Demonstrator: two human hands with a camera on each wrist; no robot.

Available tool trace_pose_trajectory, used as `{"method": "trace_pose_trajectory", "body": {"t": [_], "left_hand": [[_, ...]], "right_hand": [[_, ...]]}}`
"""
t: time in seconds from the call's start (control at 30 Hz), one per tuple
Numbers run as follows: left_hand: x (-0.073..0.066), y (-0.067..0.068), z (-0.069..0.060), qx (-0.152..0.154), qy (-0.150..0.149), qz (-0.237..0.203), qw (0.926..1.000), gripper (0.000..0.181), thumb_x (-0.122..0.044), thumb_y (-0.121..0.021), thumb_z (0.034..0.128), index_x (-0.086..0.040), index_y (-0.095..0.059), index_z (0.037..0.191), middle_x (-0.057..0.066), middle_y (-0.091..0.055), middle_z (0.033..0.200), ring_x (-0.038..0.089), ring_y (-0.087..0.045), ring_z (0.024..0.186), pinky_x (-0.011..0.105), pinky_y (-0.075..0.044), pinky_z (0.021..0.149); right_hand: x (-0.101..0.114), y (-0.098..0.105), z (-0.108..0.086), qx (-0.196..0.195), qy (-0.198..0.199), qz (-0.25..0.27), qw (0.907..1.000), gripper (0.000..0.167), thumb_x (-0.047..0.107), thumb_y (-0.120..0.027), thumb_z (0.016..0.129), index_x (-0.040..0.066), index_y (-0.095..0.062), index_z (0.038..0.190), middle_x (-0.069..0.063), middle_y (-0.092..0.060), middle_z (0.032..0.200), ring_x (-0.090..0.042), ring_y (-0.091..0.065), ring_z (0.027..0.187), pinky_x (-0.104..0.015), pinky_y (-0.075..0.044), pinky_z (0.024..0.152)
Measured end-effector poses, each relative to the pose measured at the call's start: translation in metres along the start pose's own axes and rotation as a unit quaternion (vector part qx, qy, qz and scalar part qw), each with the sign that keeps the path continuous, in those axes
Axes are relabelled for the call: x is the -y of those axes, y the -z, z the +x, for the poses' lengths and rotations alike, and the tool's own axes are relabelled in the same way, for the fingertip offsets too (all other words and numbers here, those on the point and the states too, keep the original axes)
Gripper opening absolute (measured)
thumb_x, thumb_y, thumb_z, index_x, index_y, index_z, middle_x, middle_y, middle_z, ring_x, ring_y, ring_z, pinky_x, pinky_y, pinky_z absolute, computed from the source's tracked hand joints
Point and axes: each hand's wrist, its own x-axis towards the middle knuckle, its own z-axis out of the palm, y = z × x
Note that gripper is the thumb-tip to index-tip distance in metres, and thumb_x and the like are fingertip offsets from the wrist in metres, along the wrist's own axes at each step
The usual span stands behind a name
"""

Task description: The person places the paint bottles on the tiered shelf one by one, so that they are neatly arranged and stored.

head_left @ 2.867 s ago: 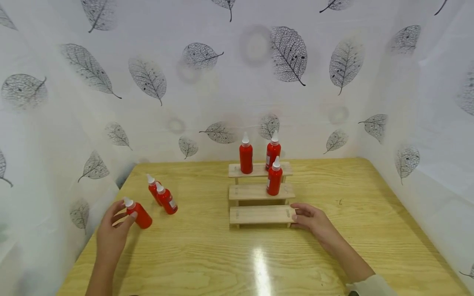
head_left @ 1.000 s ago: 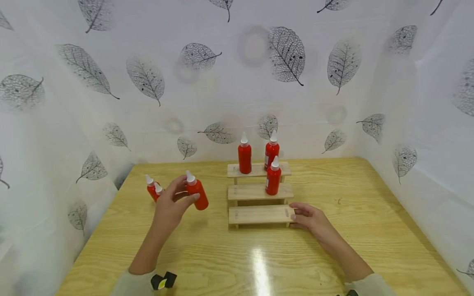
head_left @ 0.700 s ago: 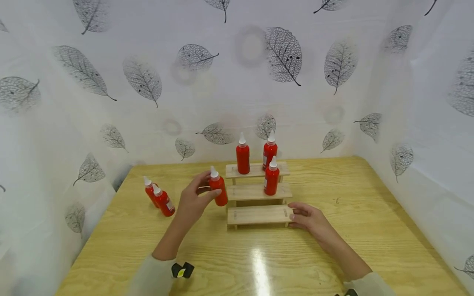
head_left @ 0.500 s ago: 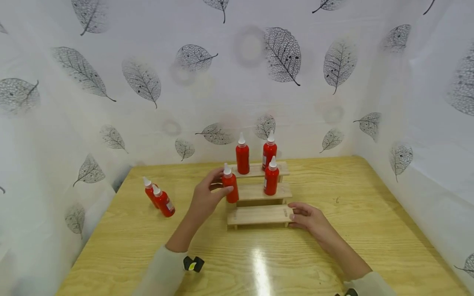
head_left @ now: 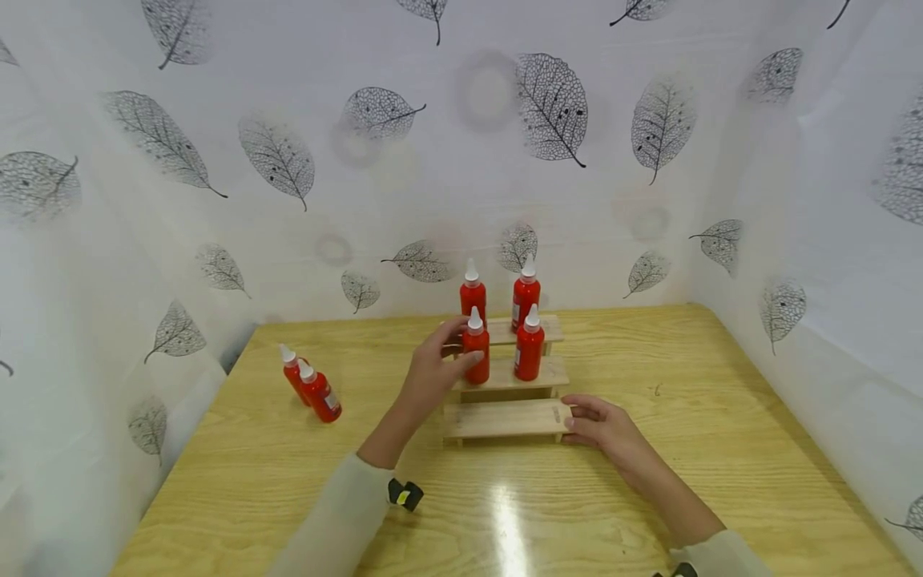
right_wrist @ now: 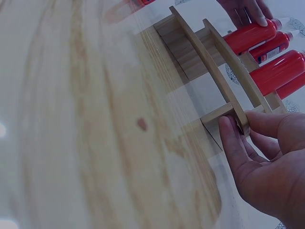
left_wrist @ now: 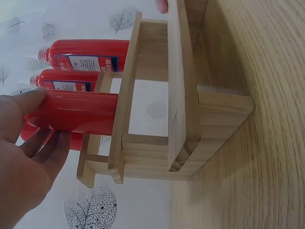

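My left hand (head_left: 430,370) grips a red squeeze bottle (head_left: 477,354) with a white pointed cap. The bottle stands upright at the left of the middle step of a three-tier wooden rack (head_left: 505,418); in the left wrist view its base meets the step's edge. Beside it on that step is another red bottle (head_left: 529,353). Two more, a left bottle (head_left: 473,296) and a right bottle (head_left: 526,298), stand on the top step. My right hand (right_wrist: 267,157) pinches the right end of the lowest step between thumb and fingers.
Two red bottles, a rear one (head_left: 292,373) and a front one (head_left: 321,394), stand close together at the left of the wooden table (head_left: 404,513). A white leaf-print curtain (head_left: 346,176) hangs behind and along both sides.
My left hand has carried its bottle from the table's left side rightward to the rack's middle step. The right hand has kept its hold on the lowest step.
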Motion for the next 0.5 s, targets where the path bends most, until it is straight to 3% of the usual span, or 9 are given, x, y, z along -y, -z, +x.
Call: {"method": "trace_pose_trajectory", "body": {"t": [0.27, 0.5], "left_hand": [[-0.002, 0.004, -0.005, 0.004, 0.016, -0.002, 0.9999, 0.058, -0.017, -0.075, 0.0923, -0.022, -0.052, 0.145, 0.002, -0.061, 0.132, 0.023, -0.061, 0.117, 0.046, -0.052, 0.104], [0.001, 0.033, -0.027, -0.013, 0.002, 0.014, 0.9998, 0.058, -0.024, -0.075, 0.0925, -0.014, -0.052, 0.145, 0.011, -0.059, 0.138, 0.030, -0.060, 0.121, 0.049, -0.051, 0.105]], "right_hand": [[-0.001, -0.001, 0.000, -0.003, 0.001, 0.003, 1.0000, 0.058, 0.011, -0.067, 0.096, -0.006, -0.043, 0.146, -0.015, -0.054, 0.119, -0.021, -0.066, 0.099, -0.037, -0.059, 0.094], [-0.001, -0.002, -0.001, -0.005, 0.000, 0.002, 1.0000, 0.058, 0.011, -0.068, 0.096, -0.006, -0.044, 0.146, -0.015, -0.054, 0.119, -0.022, -0.067, 0.100, -0.037, -0.059, 0.094]]}}
